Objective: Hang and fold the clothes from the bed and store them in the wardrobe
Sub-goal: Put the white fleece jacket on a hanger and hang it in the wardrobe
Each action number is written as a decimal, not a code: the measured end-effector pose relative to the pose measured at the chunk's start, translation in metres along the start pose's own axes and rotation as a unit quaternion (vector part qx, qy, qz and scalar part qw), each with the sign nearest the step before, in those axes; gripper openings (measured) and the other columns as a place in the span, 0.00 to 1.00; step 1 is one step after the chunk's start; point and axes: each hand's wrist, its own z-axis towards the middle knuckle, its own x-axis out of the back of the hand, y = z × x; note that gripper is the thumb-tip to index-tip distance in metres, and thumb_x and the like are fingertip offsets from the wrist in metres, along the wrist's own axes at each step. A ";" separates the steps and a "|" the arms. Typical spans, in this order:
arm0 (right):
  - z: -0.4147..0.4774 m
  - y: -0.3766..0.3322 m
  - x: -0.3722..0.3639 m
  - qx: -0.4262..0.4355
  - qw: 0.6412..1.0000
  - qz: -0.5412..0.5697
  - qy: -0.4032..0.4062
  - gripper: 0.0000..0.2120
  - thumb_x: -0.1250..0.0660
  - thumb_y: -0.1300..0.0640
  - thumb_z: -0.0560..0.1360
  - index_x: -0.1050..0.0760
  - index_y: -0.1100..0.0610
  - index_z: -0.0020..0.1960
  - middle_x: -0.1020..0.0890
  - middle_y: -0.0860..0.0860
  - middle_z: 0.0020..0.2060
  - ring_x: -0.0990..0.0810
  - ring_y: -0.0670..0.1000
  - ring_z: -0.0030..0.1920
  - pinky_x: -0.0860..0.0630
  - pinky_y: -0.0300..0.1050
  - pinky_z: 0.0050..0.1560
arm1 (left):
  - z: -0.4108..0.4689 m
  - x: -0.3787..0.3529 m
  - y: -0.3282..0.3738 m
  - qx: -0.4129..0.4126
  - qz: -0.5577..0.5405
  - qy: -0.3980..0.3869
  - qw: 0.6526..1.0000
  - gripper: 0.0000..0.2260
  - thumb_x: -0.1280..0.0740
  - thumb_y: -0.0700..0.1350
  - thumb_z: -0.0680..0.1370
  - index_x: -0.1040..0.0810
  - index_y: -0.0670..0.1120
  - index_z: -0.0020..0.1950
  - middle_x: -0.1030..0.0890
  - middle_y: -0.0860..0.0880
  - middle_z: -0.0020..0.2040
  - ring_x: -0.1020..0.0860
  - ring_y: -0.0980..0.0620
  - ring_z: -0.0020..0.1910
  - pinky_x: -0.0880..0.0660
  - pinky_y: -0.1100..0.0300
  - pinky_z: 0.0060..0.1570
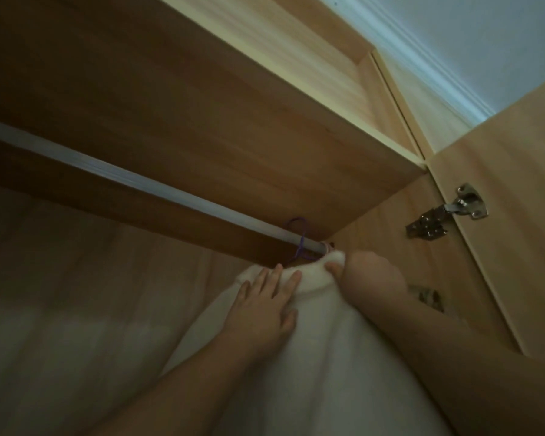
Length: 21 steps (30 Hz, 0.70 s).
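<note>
We could read no writing, label, brand or number on the wardrobe (pixel 202 121), the white garment (pixel 328 357) or the metal hinge (pixel 447 212).

Left hand (pixel 265 305), right hand (pixel 370 273): bare; forearms (pixel 183 385) bare to frame edge.

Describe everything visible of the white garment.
The white garment looks soft and fuzzy, with a thick collar on top. It hangs on a purple hanger hooked over the silver rail, close to the wardrobe's right side wall. The left hand lies flat on it below the collar; the right hand pinches the collar. Its lower part leaves the frame.
</note>
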 end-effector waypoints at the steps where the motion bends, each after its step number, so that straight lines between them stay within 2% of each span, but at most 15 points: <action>1: 0.001 -0.002 -0.004 0.001 1.000 -0.001 -0.003 0.23 0.44 0.33 0.78 0.23 0.52 0.52 0.18 0.52 0.48 0.20 0.56 0.47 0.32 0.45 0.40 | 0.003 -0.005 -0.001 0.003 -0.006 -0.006 1.000 0.29 0.51 0.60 0.81 0.63 0.64 0.78 0.57 0.52 0.82 0.55 0.49 0.80 0.52 0.45 0.77; 6: -0.006 -0.008 -0.013 0.035 0.999 -0.022 -0.029 0.22 0.43 0.33 0.78 0.25 0.51 0.52 0.20 0.50 0.47 0.20 0.54 0.46 0.32 0.46 0.38 | -0.007 -0.030 -0.006 0.014 -0.055 -0.017 0.998 0.28 0.51 0.61 0.82 0.59 0.63 0.79 0.55 0.52 0.82 0.54 0.49 0.80 0.51 0.50 0.78; 9: -0.021 -0.011 -0.005 0.049 0.997 -0.053 -0.037 0.22 0.44 0.34 0.79 0.28 0.51 0.57 0.19 0.51 0.50 0.20 0.55 0.50 0.33 0.47 0.40 | -0.026 -0.030 -0.007 0.002 -0.062 -0.019 0.998 0.28 0.52 0.61 0.81 0.60 0.64 0.79 0.56 0.53 0.82 0.55 0.50 0.80 0.51 0.51 0.78; 12: -0.037 -0.019 0.012 0.050 0.995 -0.070 -0.045 0.20 0.45 0.39 0.80 0.32 0.53 0.62 0.21 0.53 0.55 0.20 0.57 0.52 0.31 0.48 0.42 | -0.038 -0.010 -0.008 0.001 -0.088 -0.018 0.996 0.28 0.49 0.59 0.82 0.57 0.63 0.80 0.53 0.52 0.82 0.54 0.51 0.80 0.50 0.53 0.78; 14: -0.050 -0.024 0.024 0.064 0.993 -0.084 -0.051 0.22 0.45 0.41 0.80 0.35 0.54 0.68 0.25 0.54 0.60 0.22 0.57 0.56 0.26 0.50 0.47 | -0.043 0.007 -0.006 0.006 -0.107 -0.011 0.994 0.28 0.47 0.58 0.82 0.53 0.60 0.80 0.50 0.51 0.82 0.52 0.50 0.80 0.50 0.54 0.78; 16: -0.067 -0.027 0.038 0.081 0.987 -0.122 -0.061 0.28 0.45 0.41 0.80 0.40 0.54 0.74 0.29 0.53 0.66 0.26 0.56 0.61 0.26 0.52 0.54 | -0.048 0.030 0.002 0.010 -0.128 -0.019 0.992 0.29 0.49 0.61 0.80 0.52 0.60 0.81 0.49 0.51 0.82 0.51 0.50 0.80 0.49 0.52 0.78; 18: -0.089 -0.027 0.055 0.093 0.983 -0.143 -0.070 0.32 0.47 0.39 0.79 0.45 0.52 0.78 0.33 0.51 0.71 0.31 0.55 0.67 0.29 0.55 0.59 | -0.056 0.053 0.017 0.013 -0.160 -0.031 0.987 0.32 0.55 0.66 0.76 0.53 0.61 0.80 0.49 0.52 0.82 0.51 0.51 0.80 0.49 0.49 0.78; 21: -0.123 -0.017 0.084 0.105 0.975 -0.175 -0.086 0.30 0.51 0.38 0.78 0.43 0.49 0.77 0.35 0.51 0.75 0.37 0.56 0.73 0.36 0.60 0.68 | -0.069 0.080 0.050 0.005 -0.211 -0.048 0.976 0.36 0.60 0.69 0.71 0.53 0.63 0.80 0.51 0.55 0.82 0.54 0.54 0.80 0.52 0.48 0.78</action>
